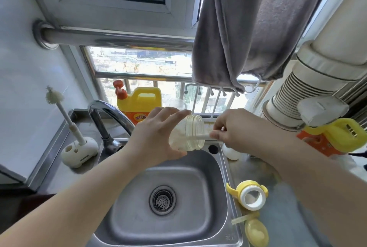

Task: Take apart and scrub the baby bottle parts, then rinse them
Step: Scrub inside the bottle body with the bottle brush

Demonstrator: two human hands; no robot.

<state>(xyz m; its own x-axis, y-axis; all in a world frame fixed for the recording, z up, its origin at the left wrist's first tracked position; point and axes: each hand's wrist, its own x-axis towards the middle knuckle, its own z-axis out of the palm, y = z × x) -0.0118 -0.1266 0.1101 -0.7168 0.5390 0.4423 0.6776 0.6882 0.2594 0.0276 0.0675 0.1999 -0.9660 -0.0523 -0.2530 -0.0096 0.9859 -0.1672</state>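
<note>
fingers of left hand [156,137] curled round bottle [186,133] (sideways), right hand [236,129] pinching brush handle [202,137]

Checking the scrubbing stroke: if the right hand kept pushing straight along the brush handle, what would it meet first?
The right hand points left along the brush handle, so it would probably first meet the open rim of the bottle, which the left hand grips. Depth is unclear.
</note>
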